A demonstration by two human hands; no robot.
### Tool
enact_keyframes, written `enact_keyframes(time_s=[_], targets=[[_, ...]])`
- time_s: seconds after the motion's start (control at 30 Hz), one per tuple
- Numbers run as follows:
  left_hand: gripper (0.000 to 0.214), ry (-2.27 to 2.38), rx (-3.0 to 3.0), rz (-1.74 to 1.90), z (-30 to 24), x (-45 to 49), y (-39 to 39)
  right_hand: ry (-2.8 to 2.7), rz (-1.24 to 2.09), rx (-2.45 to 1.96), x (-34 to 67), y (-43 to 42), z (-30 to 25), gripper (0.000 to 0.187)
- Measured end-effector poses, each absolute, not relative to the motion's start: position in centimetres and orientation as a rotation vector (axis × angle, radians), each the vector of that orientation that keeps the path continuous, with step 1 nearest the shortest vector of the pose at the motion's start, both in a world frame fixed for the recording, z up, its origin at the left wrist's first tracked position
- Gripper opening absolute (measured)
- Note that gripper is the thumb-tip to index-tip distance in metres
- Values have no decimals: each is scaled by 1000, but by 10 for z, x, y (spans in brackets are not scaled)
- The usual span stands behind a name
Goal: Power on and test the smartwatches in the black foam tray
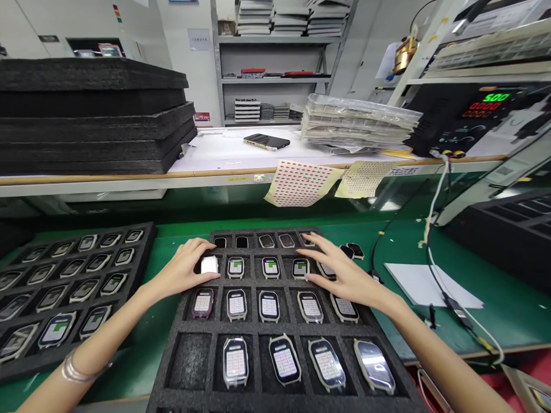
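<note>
A black foam tray (pixel 185 344) lies in front of me with several small watch-like devices, screens lit, in its pockets. My left hand (pixel 183 272) curls round a white glowing device (pixel 209 265) in the second row at the left. My right hand (pixel 340 272) lies flat and spread over the tray's right side, fingertips by a device (pixel 300 268) in the second row. One front-left pocket (pixel 189 361) holds nothing.
A second foam tray (pixel 142 235) of devices lies at the left on the green mat. Stacked foam sheets (pixel 94 115), a phone (pixel 267 141), sticker sheets (pixel 301 183) and bagged trays (pixel 357 123) sit on the shelf behind. A power supply (pixel 473 115), cables and white paper (pixel 426 284) are at the right.
</note>
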State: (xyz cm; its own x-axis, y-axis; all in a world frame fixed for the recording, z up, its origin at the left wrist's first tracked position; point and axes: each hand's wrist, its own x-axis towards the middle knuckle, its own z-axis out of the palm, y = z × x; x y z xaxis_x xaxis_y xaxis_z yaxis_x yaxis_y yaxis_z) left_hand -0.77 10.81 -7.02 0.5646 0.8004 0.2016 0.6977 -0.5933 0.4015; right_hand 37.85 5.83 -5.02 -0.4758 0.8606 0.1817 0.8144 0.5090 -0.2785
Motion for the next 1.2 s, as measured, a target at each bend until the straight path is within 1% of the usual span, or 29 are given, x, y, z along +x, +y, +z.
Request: enact_keyframes(time_s=[0.1,0.17,0.23,0.3,0.47,0.6,0.67,0.73,0.83,0.9,0.97,1.1,1.13,1.2], targets=[[36,1216,2551,436,-61,-18,98,-2448,167,-1489,397,58,-40,35],[28,1175,2577,287,-52,-23,85,-2506,239,-1586,411,59,-35,38],[21,1150,2603,112,-44,-26,71,-2562,396,-1650,421,62,-32,47],[18,1137,2648,-26,-37,-25,61,-2598,514,-1676,422,67,-28,51],[22,1118,2740,-206,-29,-11,55,-2748,498,-1704,406,86,-18,44],[29,1136,2822,-216,-36,-7,58,-2814,504,-1697,399,94,-16,42],[32,1112,2830,-168,-41,-9,58,-2808,579,-1650,399,93,-15,42],[29,1084,2780,-74,-46,-14,58,-2769,696,-1589,400,89,-11,43],[28,1050,2611,93,-51,-23,59,-2629,894,-1530,401,76,2,48],[30,1007,2462,227,-53,-28,61,-2504,1028,-1474,398,64,12,47],[31,955,2265,396,-54,-30,62,-2338,1168,-1377,390,52,17,47],[40,735,1686,747,-44,-14,61,-1902,1445,-1148,356,37,13,68],[43,673,1556,815,-39,-5,60,-1810,1482,-1111,344,35,11,68],[50,608,1370,930,-29,17,58,-1690,1486,-1054,323,34,8,61]])
